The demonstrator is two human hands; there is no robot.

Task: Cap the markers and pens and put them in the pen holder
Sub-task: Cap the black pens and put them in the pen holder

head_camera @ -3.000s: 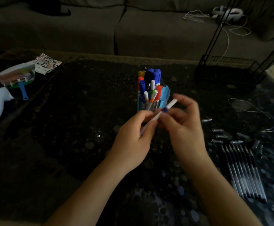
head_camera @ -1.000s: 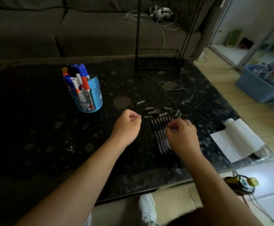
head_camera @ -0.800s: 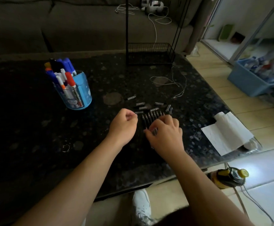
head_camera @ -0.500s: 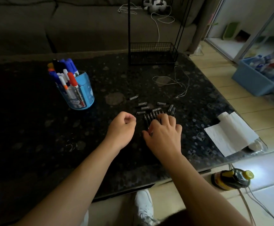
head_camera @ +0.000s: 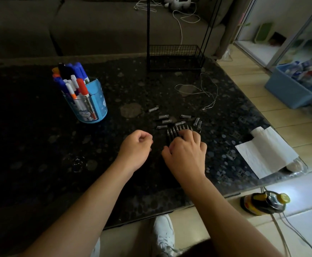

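Grip: right hand palm-down, fingers bent over a row of dark uncapped pens, fingertips on the barrels; cannot tell whether any single pen is pinched.
Other hand: left hand curled into a loose fist just left of the row, nothing visible inside it.
Pens: laid side by side, tips pointing away toward the sofa, most of each barrel hidden under the hand.
Caps: small clear-grey pen caps scattered just beyond the tips, mostly apart from one another.
Holder: round blue plastic pen holder upright, well left of both hands, packed with capped markers in blue, red, orange and black.
Surface: dark speckled stone tabletop, glossy; thin white string looped beyond the caps; black wire rack standing at the far edge; folded white paper towel at the right corner.
Room: grey fabric sofa behind the table, white cables on its seat; pale floor to the right; blue plastic bin of clutter there; dark bottle with a yellow cap lying on the floor by the near corner; white shoe below the near table edge.
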